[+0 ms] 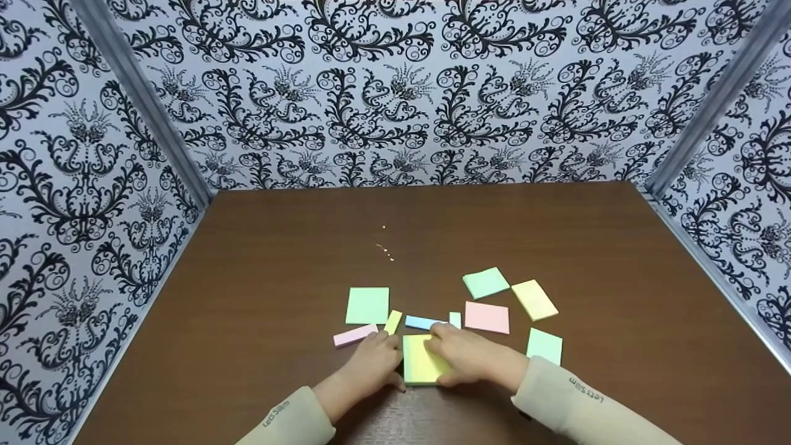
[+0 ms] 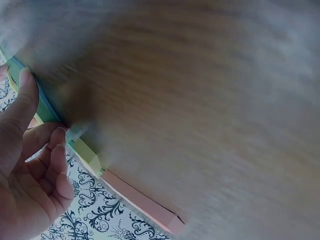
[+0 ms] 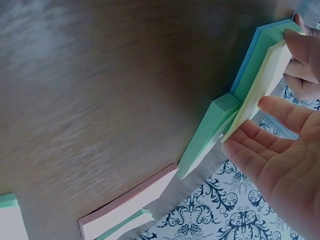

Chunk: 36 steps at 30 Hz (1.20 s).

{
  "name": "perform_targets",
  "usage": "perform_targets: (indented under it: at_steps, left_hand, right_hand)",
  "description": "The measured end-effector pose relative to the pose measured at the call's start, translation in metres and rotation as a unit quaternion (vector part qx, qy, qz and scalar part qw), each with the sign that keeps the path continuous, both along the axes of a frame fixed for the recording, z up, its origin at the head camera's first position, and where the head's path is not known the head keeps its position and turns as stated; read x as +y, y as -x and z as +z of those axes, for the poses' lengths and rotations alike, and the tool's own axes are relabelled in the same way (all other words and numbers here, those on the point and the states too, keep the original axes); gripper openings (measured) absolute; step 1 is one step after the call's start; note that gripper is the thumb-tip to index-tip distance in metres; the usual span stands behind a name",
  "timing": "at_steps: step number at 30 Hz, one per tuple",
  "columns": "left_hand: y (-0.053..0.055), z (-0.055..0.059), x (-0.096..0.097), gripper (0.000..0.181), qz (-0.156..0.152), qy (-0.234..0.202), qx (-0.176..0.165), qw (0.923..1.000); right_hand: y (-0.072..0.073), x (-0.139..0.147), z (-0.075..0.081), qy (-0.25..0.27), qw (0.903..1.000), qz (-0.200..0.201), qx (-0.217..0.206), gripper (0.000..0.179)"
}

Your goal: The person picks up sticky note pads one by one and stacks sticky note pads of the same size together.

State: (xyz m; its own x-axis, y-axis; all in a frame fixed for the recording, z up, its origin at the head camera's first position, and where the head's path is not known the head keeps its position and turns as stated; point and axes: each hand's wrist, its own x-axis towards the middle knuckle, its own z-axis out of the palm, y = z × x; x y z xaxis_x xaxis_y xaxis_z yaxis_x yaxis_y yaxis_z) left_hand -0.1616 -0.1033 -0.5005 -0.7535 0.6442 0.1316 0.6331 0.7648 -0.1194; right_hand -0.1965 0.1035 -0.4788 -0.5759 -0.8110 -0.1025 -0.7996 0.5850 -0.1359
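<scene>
In front of me stands a small stack of square sticky note pads: a yellow pad (image 1: pixel 420 360) on top, a green pad (image 3: pixel 257 62) under it and a blue layer at the bottom. My right hand (image 1: pixel 473 355) pinches the yellow pad between thumb and fingers; in the right wrist view this pad sits slightly askew on the green one. My left hand (image 1: pixel 372 360) holds the stack's left side, thumb on the near edge and curled fingers at the corner. Close to the left fingertips lie a narrow yellow pad (image 1: pixel 393 322) and a narrow pink pad (image 1: pixel 355 335).
Beyond the hands lie a green square pad (image 1: pixel 368 305), a narrow blue pad (image 1: pixel 423 322) and a small pale green pad (image 1: pixel 455 319). To the right are a pink pad (image 1: pixel 487 317), a yellow pad (image 1: pixel 535 300) and green pads (image 1: pixel 486 282). Patterned walls enclose the brown table (image 1: pixel 278 247).
</scene>
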Motion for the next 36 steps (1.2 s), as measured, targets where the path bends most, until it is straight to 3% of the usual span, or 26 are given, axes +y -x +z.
perform_targets:
  at_steps: [14,24,36]
  left_hand:
    - [0.0,0.005,0.003,0.038,0.007,-0.006,-0.018,0.9998]
    - [0.001,0.006,0.002,0.037,0.005,-0.02,-0.03,0.9993]
    - [0.0,0.008,0.001,0.04,0.006,-0.003,-0.035,0.9994]
  right_hand:
    - [-0.003,-0.007,-0.003,0.029,0.9995,-0.009,0.0,0.049]
    - [-0.002,-0.012,-0.003,0.027,0.9996,0.0,0.005,0.048]
    - [-0.001,-0.014,-0.002,0.014,0.9999,-0.001,-0.007,0.049]
